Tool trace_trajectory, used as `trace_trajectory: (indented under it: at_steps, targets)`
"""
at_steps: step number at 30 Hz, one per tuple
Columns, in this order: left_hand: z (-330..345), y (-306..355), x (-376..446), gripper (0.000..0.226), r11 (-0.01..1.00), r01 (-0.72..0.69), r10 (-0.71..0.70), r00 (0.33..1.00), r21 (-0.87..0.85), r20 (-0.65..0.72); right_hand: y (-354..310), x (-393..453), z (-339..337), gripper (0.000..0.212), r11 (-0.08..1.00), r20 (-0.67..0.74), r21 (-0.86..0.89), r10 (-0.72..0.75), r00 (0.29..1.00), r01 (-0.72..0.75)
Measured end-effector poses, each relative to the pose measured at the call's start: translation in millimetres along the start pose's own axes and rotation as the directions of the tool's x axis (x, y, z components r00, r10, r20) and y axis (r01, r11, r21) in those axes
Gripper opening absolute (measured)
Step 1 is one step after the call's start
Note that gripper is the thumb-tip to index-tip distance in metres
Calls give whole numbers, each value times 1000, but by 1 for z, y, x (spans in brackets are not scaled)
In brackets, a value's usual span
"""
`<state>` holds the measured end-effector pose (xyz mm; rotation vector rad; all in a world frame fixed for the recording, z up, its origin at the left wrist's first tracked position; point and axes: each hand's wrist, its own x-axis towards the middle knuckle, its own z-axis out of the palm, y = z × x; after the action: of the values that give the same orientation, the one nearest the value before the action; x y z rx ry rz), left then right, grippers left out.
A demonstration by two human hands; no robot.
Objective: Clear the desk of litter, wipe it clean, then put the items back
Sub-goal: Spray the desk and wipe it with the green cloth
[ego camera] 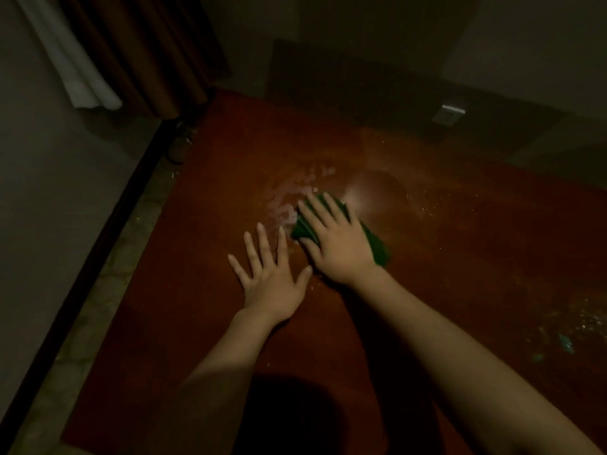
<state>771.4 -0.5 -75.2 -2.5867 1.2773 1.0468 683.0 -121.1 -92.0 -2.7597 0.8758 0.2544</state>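
Desk mid-wipe: right hand fingers flat on green cloth, left hand fingers spread bare beside it, wet patch just ahead, items not back.

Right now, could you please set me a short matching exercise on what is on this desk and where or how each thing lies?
Things:
1. left hand
2. right hand
3. green cloth
4. wet patch

States:
A. under a palm
B. flat on bare desk, fingers spread
C. pressing on the cloth
D. shining, beyond the fingertips

Pairs: 1-B, 2-C, 3-A, 4-D
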Motion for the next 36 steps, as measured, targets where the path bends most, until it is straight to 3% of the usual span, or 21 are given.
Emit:
trace_trajectory:
  at_steps: [2,4,6,9,12,15,19,21,24,26,27,29,31,36]
  targets:
    - [-2,0,0,81,1000,2,-2,999,3,37,10,-26,7,61,992,34,-12,-123,992,123]
    - [-1,0,1,82,1000,-2,2,999,3,39,34,-43,10,62,993,65,-23,-118,991,120]
    - [-1,-1,2,83,1000,-5,4,999,9,39,61,-40,5,63,999,46,-7,40,998,-40]
    - [-1,-1,2,84,999,-5,3,999,37,52,84,-4,-11,63,947,-33,34,321,946,-320]
    - [-4,-1,3,84,1000,-2,0,998,30,64,87,47,-26,60,912,-65,67,408,911,-404]
    - [-7,0,2,89,999,-5,2,996,33,94,65,68,-26,61,950,-64,41,311,948,-309]
    - [-7,0,4,82,998,22,-28,994,57,105,40,22,-9,60,997,0,-31,-75,997,75]
    - [-7,-1,5,82,999,20,-25,993,49,115,53,0,-6,59,993,24,-31,-116,993,117]
    - [-4,-4,5,81,1000,2,-1,993,-12,115,95,2,-17,63,994,-6,-2,106,994,-106]
    - [0,-6,5,82,999,13,-13,1000,38,19,119,27,-28,65,949,-63,51,313,948,-310]
    - [0,-7,5,81,998,55,-55,998,-5,35,126,45,-34,62,918,-94,80,395,914,-388]
    - [0,-8,5,82,999,30,-31,999,24,25,128,81,-45,59,879,-106,126,472,875,-459]
    - [6,-8,4,83,1000,-17,17,1000,12,1,113,109,-47,59,908,-98,106,415,905,-405]
    - [1,-4,5,79,1000,6,-8,998,26,67,36,97,-28,59,997,-35,-42,59,998,-60]
